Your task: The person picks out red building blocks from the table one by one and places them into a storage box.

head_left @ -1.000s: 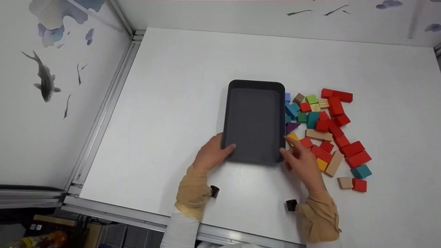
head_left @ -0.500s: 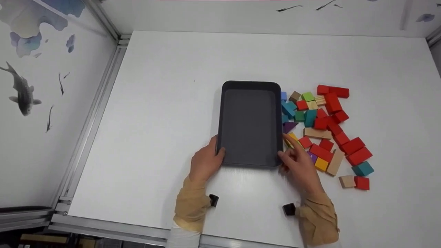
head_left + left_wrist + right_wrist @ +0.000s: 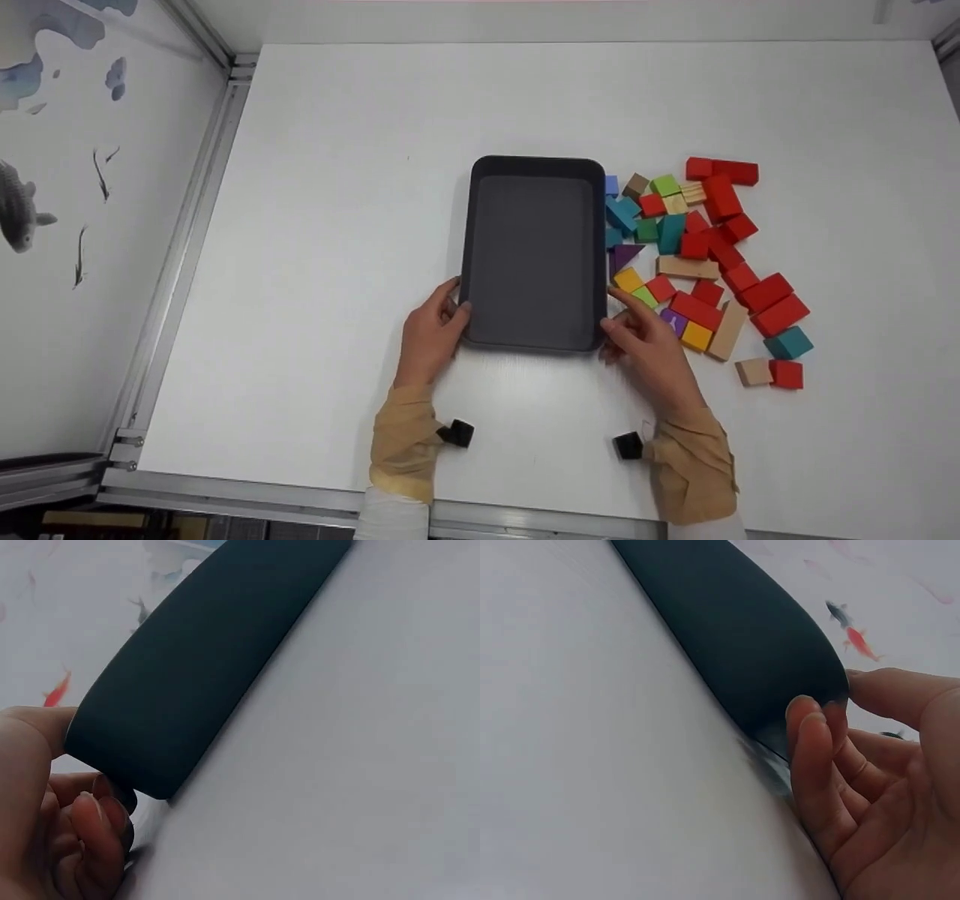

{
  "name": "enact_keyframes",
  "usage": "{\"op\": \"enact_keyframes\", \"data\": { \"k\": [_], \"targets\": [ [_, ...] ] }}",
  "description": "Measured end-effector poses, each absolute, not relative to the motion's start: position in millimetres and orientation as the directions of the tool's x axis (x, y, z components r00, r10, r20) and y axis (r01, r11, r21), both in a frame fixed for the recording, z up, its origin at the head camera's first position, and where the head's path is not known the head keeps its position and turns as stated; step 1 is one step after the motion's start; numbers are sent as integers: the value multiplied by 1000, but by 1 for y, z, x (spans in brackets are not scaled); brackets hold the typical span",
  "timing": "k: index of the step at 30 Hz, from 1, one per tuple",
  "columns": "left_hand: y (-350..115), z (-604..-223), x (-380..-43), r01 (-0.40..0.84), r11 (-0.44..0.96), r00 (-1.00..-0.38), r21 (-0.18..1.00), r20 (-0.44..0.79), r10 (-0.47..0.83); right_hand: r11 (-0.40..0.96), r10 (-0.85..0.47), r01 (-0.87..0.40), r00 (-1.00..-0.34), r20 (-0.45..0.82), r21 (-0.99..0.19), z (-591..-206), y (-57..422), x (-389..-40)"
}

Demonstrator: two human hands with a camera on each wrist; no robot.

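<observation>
A dark grey rectangular tray (image 3: 534,339) with raised walls and rounded corners lies on the white table, its inside bare. At its near left corner my left hand (image 3: 431,337) holds it, thumb at the rim and the other fingers curled low against the outside, as the left wrist view shows near the tray wall (image 3: 187,660). My right hand (image 3: 652,349) grips the near right corner. In the right wrist view its thumb is at the rim and its fingertips (image 3: 814,727) press the outer wall (image 3: 742,630).
Right of the tray lies a loose spread of wooden blocks, many of them red (image 3: 765,292), with a purple triangle (image 3: 624,256) close along the tray's side. A tan block (image 3: 754,372) sits nearer the front. White panels (image 3: 142,187) rise at the left and back.
The tray has slid slightly toward me relative to the blocks. My left thumb has drawn back from over the tray's inside to its rim. The head view has shifted.
</observation>
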State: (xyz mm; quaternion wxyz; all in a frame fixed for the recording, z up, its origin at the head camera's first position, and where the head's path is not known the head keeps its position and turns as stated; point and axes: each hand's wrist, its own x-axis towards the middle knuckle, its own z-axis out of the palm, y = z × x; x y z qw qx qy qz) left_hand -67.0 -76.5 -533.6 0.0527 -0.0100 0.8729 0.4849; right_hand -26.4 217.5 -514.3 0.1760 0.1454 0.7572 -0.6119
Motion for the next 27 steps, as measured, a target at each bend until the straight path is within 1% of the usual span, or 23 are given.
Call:
{"op": "enact_keyframes", "data": {
  "k": [10,16,21,27],
  "targets": [
    [-70,-530,-68,-69,609,-993,790,-116,37,239,48,452,-890,-454,-860,-509,217,-24],
    [-68,-531,-69,-80,589,-991,804,-128,40,211,58,487,-872,-487,-847,-506,220,-24],
    [-72,-530,-66,-125,559,-985,820,-169,28,163,46,487,-873,-486,-858,-506,220,-20],
    [-76,-528,-65,-169,457,-974,873,-219,60,118,60,457,-889,-453,-882,-513,221,-14]
  ]
}}
